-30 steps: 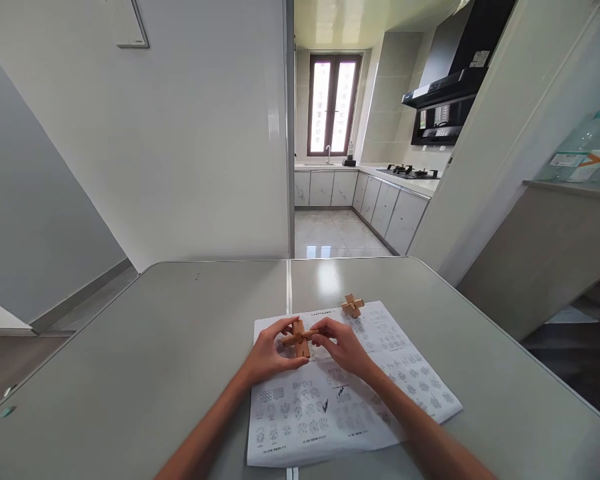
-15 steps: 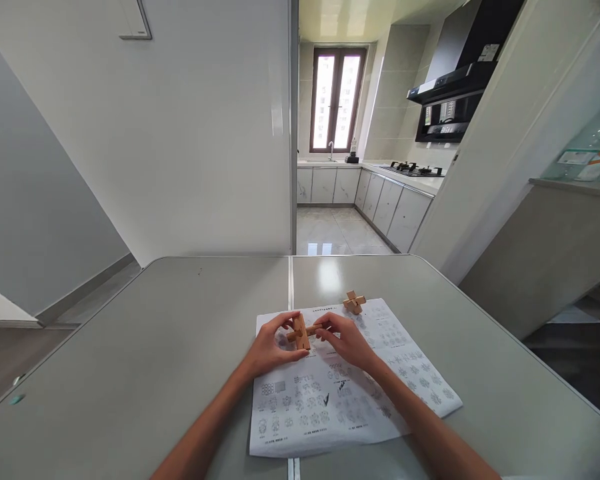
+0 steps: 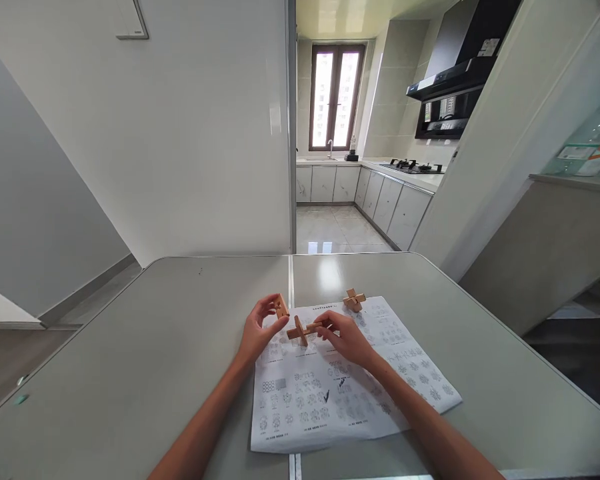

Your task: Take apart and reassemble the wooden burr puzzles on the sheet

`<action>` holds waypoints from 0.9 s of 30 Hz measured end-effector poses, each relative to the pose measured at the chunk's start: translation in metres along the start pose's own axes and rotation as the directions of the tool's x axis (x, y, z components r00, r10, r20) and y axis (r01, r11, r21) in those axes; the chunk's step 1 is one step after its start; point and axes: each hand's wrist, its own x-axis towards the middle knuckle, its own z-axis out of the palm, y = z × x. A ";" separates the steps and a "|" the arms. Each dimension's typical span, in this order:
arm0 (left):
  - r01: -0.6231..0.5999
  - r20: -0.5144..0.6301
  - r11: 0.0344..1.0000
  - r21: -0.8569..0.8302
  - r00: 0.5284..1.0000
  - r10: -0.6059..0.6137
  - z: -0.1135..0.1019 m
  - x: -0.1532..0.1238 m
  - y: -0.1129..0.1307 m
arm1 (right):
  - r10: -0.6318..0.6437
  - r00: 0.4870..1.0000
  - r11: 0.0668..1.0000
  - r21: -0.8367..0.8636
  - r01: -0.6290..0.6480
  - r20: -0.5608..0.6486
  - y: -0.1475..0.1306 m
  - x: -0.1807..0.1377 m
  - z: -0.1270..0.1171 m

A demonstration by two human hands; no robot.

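A pale grey, smooth-topped table [image 3: 155,347] with a metal seam down its middle fills the foreground; near its far left edge lies a small green object [image 3: 21,399], too small to identify. Right of that, the person's bare left hand [image 3: 257,330] pinches a flat, light-brown wooden piece [image 3: 281,307] between thumb and fingers, beside the top left corner of a white paper sheet printed with rows of small grey diagrams [image 3: 337,430]. Just right of this piece, and apart from it, a light-brown wooden cross of interlocking bars [image 3: 301,331] is above the sheet's upper left part; whether it touches the paper cannot be told. The bare right hand [image 3: 347,340] grips the cross's right end in its fingertips. Beyond that hand, a second light-brown wooden cross of chunky blocks [image 3: 354,301] sits at the sheet's far edge, untouched. At far right, clear plastic bottles [image 3: 587,152] stand on a ledge.
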 end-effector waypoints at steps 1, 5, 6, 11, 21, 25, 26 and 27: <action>0.015 -0.068 0.995 0.098 0.998 -0.008 -0.001 0.001 -0.003 | 0.002 1.000 1.000 -0.001 -0.002 -0.004 0.000 0.000 0.000; 0.075 -0.243 0.862 0.502 0.968 0.058 -0.004 0.003 -0.018 | 0.008 1.000 1.000 0.003 -0.008 -0.019 0.003 0.001 0.001; 0.075 -0.238 0.820 0.567 0.968 0.075 -0.005 0.003 -0.022 | 0.012 1.000 1.000 0.006 -0.012 -0.021 0.003 0.001 0.001; 0.073 -0.157 0.684 0.726 0.986 0.062 -0.008 0.001 -0.032 | 0.039 0.999 0.999 0.013 -0.039 -0.023 0.001 0.001 0.001; -0.147 -0.031 0.796 0.588 0.979 0.203 -0.002 -0.003 -0.014 | 0.223 0.975 0.942 0.262 -0.210 -0.021 0.000 0.003 0.001; -0.346 0.192 0.847 0.403 0.937 0.292 0.004 -0.014 0.009 | 0.303 0.952 0.867 0.400 -0.296 0.048 -0.004 0.002 0.000; -0.373 0.257 0.850 0.371 0.921 0.292 0.006 -0.017 0.013 | 0.306 0.950 0.853 0.423 -0.306 0.069 -0.004 0.002 0.000; -0.392 0.313 0.850 0.351 0.905 0.288 0.008 -0.020 0.015 | 0.306 0.948 0.841 0.442 -0.313 0.089 -0.005 0.001 0.001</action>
